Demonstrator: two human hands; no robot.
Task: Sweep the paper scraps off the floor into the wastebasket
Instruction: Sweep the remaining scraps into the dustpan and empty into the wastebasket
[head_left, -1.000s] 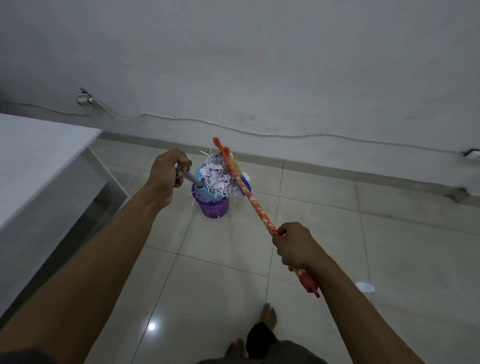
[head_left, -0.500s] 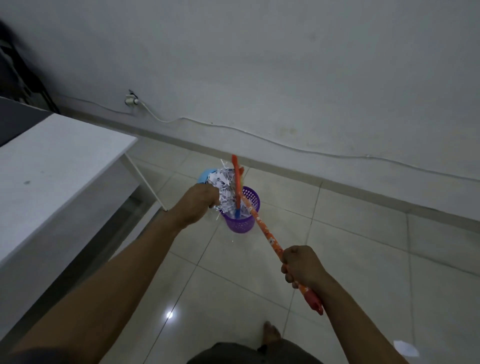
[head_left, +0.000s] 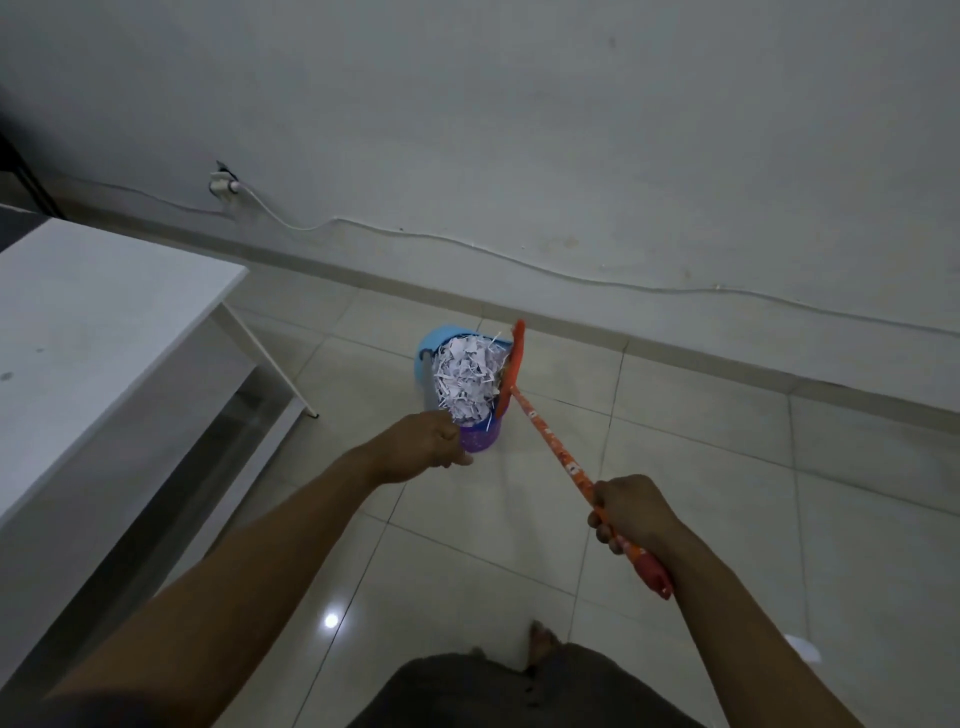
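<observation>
Head view: left hand (head_left: 423, 441) is a fist, with its fingers curled round the lower end of the dustpan (head_left: 435, 340) handle. The knuckles mostly hide the grip itself. Right hand (head_left: 631, 512) is wrapped tight round the broom (head_left: 553, 441) stick, close to its red end cap.

Paper scraps (head_left: 467, 376) sit heaped on the blue dustpan, held directly over the purple wastebasket (head_left: 480, 441). The wastebasket stands on the floor (head_left: 675, 467) just beyond the left hand and is half hidden by the pile and the knuckles. The broom head is pressed against the right side of the pile.

Handling, as a judgement:
- **Scraps:** very light, loose and fluffy. They will spill or drift at any jolt, so they are not for grabbing and are best moved only with pan and broom.
- **Dustpan:** stiff, light plastic. Hold it by the handle, as it is held now.
- **Broom:** a light, rigid stick. A low grip gives reach but less control at the head.

Axes:
- **Broom:** the stick runs from the right hand at lower right up and left to the pile, and the head stands on edge.
- **Dustpan:** the handle runs nearly straight down into the fist and the pan looks steeply tipped. Which way its mouth faces is hidden under the pile.

One stray scrap (head_left: 802, 647) lies at far lower right, well apart from the wastebasket. White table (head_left: 104, 312) stands at left.
</observation>
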